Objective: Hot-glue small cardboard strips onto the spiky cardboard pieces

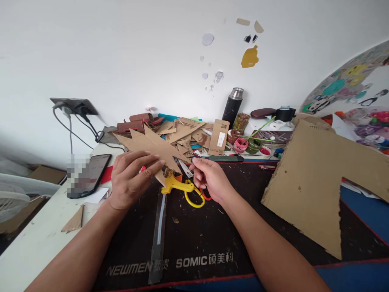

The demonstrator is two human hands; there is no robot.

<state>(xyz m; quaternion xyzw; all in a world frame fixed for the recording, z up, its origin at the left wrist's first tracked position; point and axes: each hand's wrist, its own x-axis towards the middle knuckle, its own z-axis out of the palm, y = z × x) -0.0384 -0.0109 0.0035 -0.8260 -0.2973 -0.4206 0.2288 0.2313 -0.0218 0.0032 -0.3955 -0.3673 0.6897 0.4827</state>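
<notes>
A brown cardboard cutout (pixel 154 148) with several pointed spikes is held above the desk mat. My left hand (pixel 132 174) grips its near left part, thumb and fingers closed over the edge. At the cutout's right tip, my right hand (pixel 209 178) is closed in a pinch, the other fingers curled in. Just below the cutout lies a yellow hot glue gun (pixel 178 185), partly covered by it. Scissors with yellow handles (pixel 194 200) rest under my right hand, a blade showing past the cardboard. A red loop beside them is mostly hidden by my fingers.
A large cardboard sheet (pixel 304 182) covers the right of the black mat (pixel 194 239). Cardboard scraps (pixel 185 132), paint jars (pixel 241 144) and a black thermos (pixel 232 107) stand along the wall. A phone (pixel 91 176) and a cardboard triangle (pixel 73 220) lie at left.
</notes>
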